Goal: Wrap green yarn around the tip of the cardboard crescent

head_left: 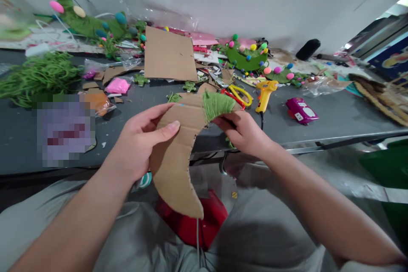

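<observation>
Fingers [172, 129] of left hand [135, 144] pinch cardboard crescent [172, 170]; right hand [250, 134] grips its end, wound in green yarn [216, 105]. Keep wraps snug, gap-free.

This looks like a craft workshop: the long grey surface [280, 129] against a pale wall carries a yellow hot glue gun [265, 94], yellow-handled scissors [241, 94], a heap of green yarn [41, 77] and a flat piece of cardboard [169, 55] among scattered offcuts. At least 2 green crescents [247, 57] dotted with coloured balls stand along the back, and small bags of pink and orange material lie on the left.
</observation>
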The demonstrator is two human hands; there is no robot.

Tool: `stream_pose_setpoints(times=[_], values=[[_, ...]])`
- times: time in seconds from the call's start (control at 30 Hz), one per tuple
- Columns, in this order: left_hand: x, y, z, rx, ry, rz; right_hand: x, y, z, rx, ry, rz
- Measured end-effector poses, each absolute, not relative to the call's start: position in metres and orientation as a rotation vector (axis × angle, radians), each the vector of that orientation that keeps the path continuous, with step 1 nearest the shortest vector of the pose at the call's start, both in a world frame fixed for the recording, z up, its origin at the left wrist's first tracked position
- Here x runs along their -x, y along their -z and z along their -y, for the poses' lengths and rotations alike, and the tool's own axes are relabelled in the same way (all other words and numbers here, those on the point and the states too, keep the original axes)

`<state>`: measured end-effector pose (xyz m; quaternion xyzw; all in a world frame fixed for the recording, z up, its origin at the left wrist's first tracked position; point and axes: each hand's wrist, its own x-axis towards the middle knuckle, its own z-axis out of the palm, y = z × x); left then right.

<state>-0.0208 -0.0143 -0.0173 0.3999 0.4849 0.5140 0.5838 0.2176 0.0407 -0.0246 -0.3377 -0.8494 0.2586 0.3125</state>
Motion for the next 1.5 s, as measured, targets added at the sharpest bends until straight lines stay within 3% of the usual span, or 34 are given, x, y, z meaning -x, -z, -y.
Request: stream_pose_setpoints(times=[0.37, 0.87, 1.13, 1.5], values=[[0.02, 0.03, 0.014, -1.133, -1.242, -1.276, -0.21, 0.025, -0.019, 0.951, -0.409, 2.493], [0.02, 0.027, 0.017, -1.657, -0.97, -1.533, -0.212, 0.018, -0.021, 0.996, -0.324, 2.631], [0.025, 0.026, 0.018, -1.573, -0.787, -1.338, -0.221, 0.0, -0.027, 0.826, -0.107, 2.761], [0.029, 0.022, 0.02, -1.422, -0.719, -1.204, -0.228, -0.01, -0.032, 0.77, -0.066, 2.729]])
